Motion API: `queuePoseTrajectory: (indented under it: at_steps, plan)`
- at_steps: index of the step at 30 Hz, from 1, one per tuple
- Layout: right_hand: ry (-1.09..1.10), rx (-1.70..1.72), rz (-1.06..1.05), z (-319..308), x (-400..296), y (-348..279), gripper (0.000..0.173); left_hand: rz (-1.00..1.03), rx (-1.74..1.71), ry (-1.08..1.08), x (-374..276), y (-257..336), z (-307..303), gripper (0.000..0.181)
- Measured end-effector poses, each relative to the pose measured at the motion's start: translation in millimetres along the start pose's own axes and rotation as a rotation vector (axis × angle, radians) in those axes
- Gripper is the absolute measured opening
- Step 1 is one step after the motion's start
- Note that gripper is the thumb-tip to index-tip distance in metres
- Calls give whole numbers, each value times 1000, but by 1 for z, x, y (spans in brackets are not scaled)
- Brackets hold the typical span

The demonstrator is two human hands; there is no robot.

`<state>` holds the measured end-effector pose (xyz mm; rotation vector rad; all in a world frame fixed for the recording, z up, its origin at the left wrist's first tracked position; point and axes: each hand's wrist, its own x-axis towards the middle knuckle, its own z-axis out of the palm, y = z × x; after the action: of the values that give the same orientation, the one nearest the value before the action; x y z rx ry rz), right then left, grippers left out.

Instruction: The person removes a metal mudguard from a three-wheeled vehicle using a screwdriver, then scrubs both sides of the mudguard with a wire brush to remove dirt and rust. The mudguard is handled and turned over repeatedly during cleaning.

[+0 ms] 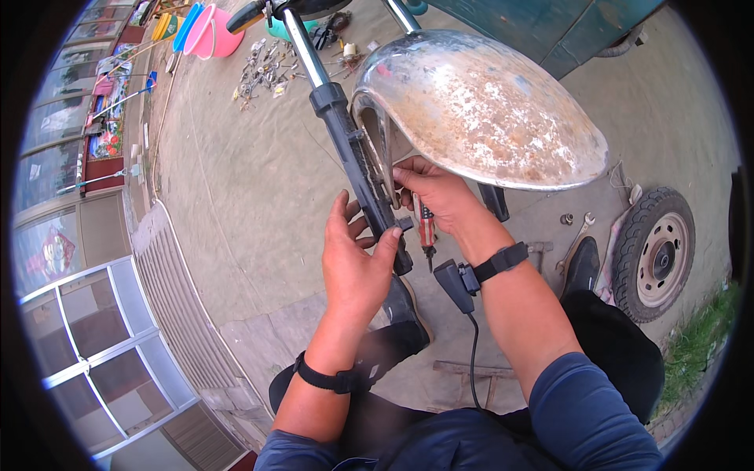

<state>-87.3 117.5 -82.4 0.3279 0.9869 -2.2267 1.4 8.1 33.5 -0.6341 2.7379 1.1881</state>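
A black fork leg [353,147] with a chromed upper tube [305,47] slants down in front of me. My left hand [359,253] grips its lower end, the thumb by a small stub and the fingers behind the tube. My right hand [433,191] holds a screwdriver [426,226] with a red, white and blue handle, its shaft pointing down. The thumb and forefinger of that hand are at the lower end of the fender's metal stay [387,159]. Above them is a rusty chrome fender [495,112]. The second fork leg [493,201] shows partly below the fender.
A spoked-hole wheel with a tyre [624,259] lies at the right, near a wrench [577,238], a nut [566,219] and a hammer [539,247]. Loose hardware [265,68] and a pink bucket [213,35] are at the upper left. A teal metal body [548,29] stands behind the fender.
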Motion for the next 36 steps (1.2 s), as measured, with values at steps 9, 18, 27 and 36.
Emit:
queuePoseTrajectory:
  at_steps: [9, 18, 27, 36]
  plan:
    - [125, 43, 4, -24, 1, 33, 12, 2, -38, 26, -1, -4, 2, 83]
    - [417, -90, 232, -84, -15, 132, 10, 40, -107, 43, 0, 0, 6, 79]
    - [448, -377, 365, -109, -36, 145, 21, 18, -93, 38, -2, 1, 5, 78]
    - [623, 341, 198, -172, -61, 107, 15, -73, -297, 98, -9, -27, 3, 57]
